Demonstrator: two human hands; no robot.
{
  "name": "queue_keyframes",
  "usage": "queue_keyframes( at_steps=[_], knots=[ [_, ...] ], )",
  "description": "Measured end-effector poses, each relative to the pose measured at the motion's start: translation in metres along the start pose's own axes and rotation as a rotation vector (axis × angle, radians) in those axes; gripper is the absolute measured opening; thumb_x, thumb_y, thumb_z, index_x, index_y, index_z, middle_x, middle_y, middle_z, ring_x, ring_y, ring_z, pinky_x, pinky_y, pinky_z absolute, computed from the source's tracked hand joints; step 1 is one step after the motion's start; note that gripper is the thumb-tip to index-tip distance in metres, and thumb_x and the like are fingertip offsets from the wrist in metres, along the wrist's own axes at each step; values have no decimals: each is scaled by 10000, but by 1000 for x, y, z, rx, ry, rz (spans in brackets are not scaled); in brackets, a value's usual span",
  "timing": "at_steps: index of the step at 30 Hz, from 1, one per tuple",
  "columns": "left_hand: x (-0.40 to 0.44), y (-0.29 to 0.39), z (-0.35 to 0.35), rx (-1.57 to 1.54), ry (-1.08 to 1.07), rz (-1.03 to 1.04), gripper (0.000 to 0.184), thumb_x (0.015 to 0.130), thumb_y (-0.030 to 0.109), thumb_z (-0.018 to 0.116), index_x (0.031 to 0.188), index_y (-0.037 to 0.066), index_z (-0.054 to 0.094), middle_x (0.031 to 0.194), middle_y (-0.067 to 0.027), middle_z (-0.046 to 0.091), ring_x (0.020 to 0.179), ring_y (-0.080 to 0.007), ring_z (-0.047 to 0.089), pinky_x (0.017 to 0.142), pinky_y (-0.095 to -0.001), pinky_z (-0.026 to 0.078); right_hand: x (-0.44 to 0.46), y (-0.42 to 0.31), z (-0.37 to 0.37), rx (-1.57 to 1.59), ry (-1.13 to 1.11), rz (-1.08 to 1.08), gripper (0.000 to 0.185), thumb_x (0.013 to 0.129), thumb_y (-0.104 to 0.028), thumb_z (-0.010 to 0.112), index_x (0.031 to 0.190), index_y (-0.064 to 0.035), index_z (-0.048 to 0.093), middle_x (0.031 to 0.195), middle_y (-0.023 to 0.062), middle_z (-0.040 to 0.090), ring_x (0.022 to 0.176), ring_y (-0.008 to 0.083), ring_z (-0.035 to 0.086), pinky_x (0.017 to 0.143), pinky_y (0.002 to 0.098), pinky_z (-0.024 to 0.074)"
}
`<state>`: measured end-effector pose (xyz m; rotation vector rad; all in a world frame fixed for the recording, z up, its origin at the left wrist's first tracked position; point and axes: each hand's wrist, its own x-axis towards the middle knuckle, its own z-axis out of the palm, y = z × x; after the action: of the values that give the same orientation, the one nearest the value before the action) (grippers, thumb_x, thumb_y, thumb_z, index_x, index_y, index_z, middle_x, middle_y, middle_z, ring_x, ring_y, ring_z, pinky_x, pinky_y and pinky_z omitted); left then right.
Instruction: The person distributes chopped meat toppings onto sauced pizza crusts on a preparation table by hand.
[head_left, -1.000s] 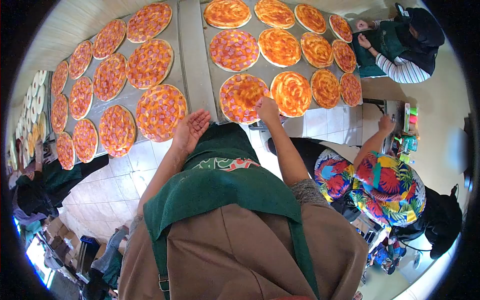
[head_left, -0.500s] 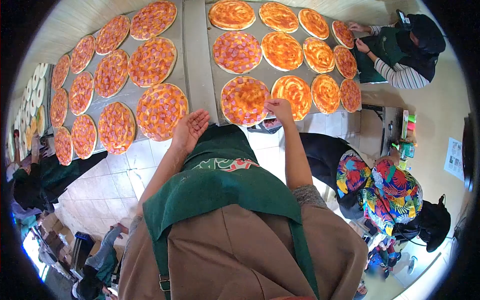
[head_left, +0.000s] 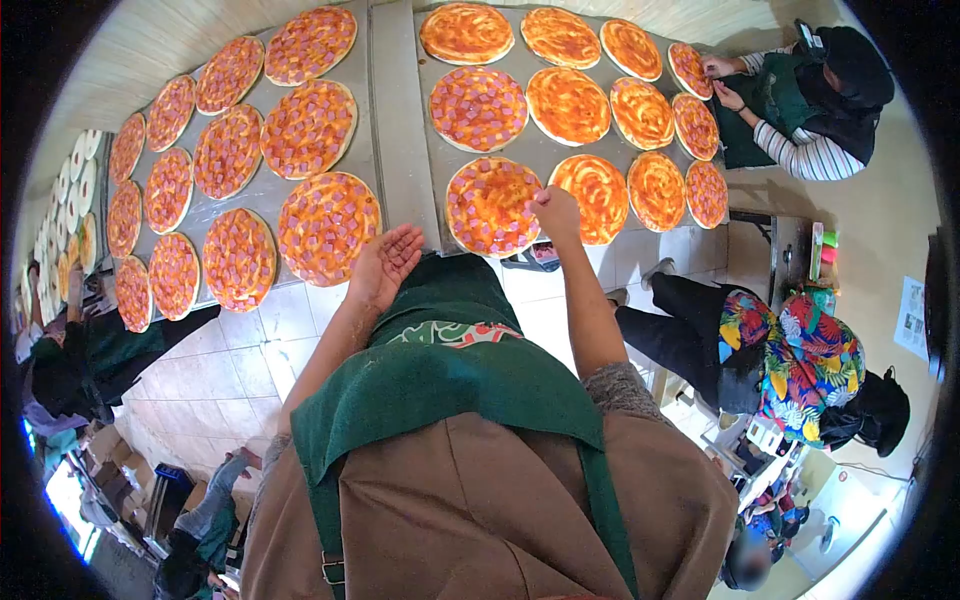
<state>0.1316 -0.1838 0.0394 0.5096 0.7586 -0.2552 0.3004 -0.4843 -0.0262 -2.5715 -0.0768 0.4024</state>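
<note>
My right hand (head_left: 556, 214) is at the right edge of a pizza (head_left: 490, 215) with red sauce, its fingers closed; what they pinch, if anything, is hidden. Pink meat cubes lie mostly around that pizza's rim, while sauce shows bare in its middle. My left hand (head_left: 390, 266) is palm up and slightly cupped, open, with nothing clearly visible in it. Close beside it lies a pizza (head_left: 328, 228) covered in meat cubes. To the right of my right hand is a pizza (head_left: 590, 200) with sauce only.
Several more pizzas cover the metal table (head_left: 400, 130), meat-topped on the left, mostly sauce-only on the right. At the far right end, a person in a striped sleeve (head_left: 795, 150) handles a pizza (head_left: 690, 70). Someone in a floral shirt (head_left: 810, 370) stands behind on the right.
My right hand has turned and its fingers have closed more over the pizza's edge. My left hand stays nearly still. The person in the floral shirt has shifted right.
</note>
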Motion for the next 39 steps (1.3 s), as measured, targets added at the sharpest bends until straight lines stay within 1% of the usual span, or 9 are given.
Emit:
queue_keyframes(
  at_steps=[5,11,14,17,20,26,29,32,39],
  knots=[
    [-2,2,0,-16,7,22,372,984,243,397,1216,-25,510,1198,-152,593,1102,-227,589,941,-336,490,7,26,-9,885,-198,190,151,788,-52,665,920,22,666,792,101,682,744,126,676,660,257,541],
    [-4,0,4,-6,8,19,378,981,244,403,1224,-30,499,1197,-158,592,1104,-229,588,939,-339,491,14,12,-7,487,-89,195,142,770,-35,669,902,9,698,784,94,693,656,122,671,598,246,532],
    [-5,-2,2,-15,-5,21,374,980,241,409,1220,-29,501,1195,-157,594,1101,-225,591,939,-336,491,21,13,-1,321,-113,35,149,734,-84,711,873,-32,707,764,79,696,670,161,678,623,294,534],
    [-7,-2,5,-1,13,23,375,982,243,406,1225,-28,500,1204,-157,590,1107,-225,588,948,-338,487,26,12,10,47,42,-179,159,703,-113,771,822,-32,704,741,78,686,695,166,662,635,305,521],
    [-8,-3,5,13,22,31,407,992,246,374,1259,-46,467,1245,-177,557,1136,-244,567,992,-352,464,24,-8,5,37,-5,-24,172,704,-152,764,814,-42,692,753,86,683,719,201,656,683,322,516],
    [-7,-5,2,-23,9,40,413,992,252,377,1264,-45,467,1243,-173,561,1139,-242,566,988,-352,465,25,-9,-7,200,126,-36,160,764,-107,708,887,-19,657,839,115,695,765,230,676,670,332,535],
    [-6,-5,2,-30,11,50,421,992,249,372,1269,-57,457,1253,-186,551,1150,-253,559,1001,-359,460,32,10,-4,994,-154,75,161,785,-42,678,931,16,643,831,127,690,772,203,681,643,277,542],
    [-7,-5,4,-29,19,45,403,992,258,378,1249,-35,481,1236,-164,570,1126,-233,575,969,-343,476,35,10,-3,956,-218,71,217,794,-6,658,1003,40,621,830,135,687,722,184,677,607,237,543],
    [-9,-6,5,-24,20,49,387,988,259,388,1225,-25,505,1217,-154,586,1100,-221,591,949,-334,486,54,1,20,443,-170,25,105,745,-66,719,819,2,687,788,104,691,558,162,651,533,284,521]
  ],
)
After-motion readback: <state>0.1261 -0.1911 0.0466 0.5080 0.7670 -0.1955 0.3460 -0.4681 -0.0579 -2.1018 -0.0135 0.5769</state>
